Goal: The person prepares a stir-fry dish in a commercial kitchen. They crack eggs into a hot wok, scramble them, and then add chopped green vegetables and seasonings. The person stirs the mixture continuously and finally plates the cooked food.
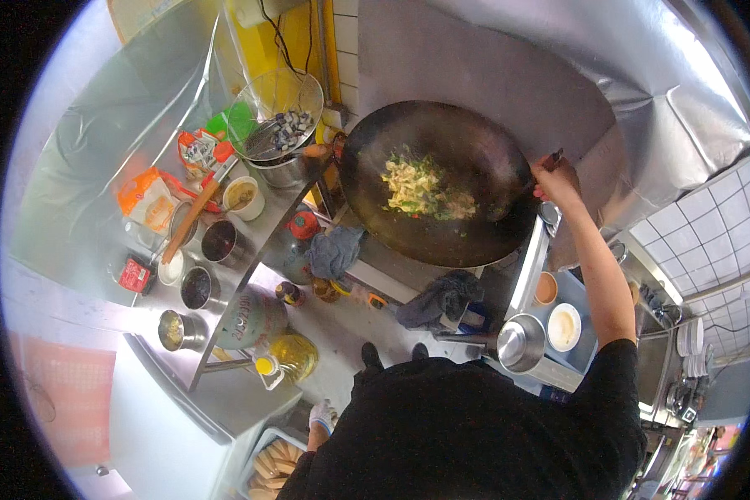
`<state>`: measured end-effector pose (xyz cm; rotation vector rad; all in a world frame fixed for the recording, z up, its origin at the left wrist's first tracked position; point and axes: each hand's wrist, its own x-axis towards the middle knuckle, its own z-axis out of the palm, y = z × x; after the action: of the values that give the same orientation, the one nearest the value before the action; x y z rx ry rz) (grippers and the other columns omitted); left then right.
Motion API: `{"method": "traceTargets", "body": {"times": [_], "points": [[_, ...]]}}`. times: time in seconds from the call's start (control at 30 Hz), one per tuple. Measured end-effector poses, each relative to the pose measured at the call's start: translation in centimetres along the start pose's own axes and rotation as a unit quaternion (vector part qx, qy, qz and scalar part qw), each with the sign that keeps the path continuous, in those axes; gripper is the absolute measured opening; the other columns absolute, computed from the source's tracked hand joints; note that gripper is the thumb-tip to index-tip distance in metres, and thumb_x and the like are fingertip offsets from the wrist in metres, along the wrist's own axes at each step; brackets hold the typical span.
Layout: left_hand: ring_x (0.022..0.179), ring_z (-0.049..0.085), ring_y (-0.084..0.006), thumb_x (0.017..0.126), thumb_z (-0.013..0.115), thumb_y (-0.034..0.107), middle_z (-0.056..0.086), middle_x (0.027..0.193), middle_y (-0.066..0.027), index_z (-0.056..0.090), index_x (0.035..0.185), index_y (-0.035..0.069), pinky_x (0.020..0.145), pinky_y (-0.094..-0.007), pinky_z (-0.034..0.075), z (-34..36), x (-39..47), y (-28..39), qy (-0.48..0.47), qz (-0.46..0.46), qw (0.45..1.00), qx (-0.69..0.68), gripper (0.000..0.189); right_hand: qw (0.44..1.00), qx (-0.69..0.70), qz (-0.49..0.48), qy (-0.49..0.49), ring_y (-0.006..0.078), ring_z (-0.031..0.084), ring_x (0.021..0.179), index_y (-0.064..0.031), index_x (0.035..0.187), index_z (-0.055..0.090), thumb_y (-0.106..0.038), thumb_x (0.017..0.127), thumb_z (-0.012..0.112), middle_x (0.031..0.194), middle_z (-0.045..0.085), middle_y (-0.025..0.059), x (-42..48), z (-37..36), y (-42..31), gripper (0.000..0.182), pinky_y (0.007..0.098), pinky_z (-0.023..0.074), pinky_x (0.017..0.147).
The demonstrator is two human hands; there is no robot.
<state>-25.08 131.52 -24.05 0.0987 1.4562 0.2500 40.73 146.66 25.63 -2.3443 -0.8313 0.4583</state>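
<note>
A large dark wok stands on the stove, with cooked egg and chopped greens lying in its middle. At the wok's right rim is my bare right hand, its fingers curled round a dark handle whose tool I cannot make out. My left hand wears a whitish glove and hangs low at my left side, near a tray of pale oblong pieces; its fingers look partly bent and I see nothing certain in it. A grey cloth lies in front of the wok, left of a darker cloth.
Left, a steel shelf holds a wire strainer, seasoning bags, steel pots and a wooden-handled tool. Below stand an oil jug and a gas cylinder. At right are a steel saucepan and bowls.
</note>
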Motion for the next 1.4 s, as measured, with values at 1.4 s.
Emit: {"method": "traceTargets", "body": {"times": [1.4], "points": [[0.063,0.049,-0.0187,0.085,0.050,0.024,0.048,0.073,-0.0046,0.052,0.093,0.013,0.053,-0.0384,0.041,3.1,-0.4,1.6,-0.042,0.026,0.998,0.025,0.014,0.732,-0.301,-0.594,-0.146,0.0223,0.063,0.093,-0.0136,0.100,0.063,-0.011,0.079,0.063,0.096,0.065,0.0072,-12.2,1.8,-3.6,0.022,0.0469,0.0401,0.098]]}}
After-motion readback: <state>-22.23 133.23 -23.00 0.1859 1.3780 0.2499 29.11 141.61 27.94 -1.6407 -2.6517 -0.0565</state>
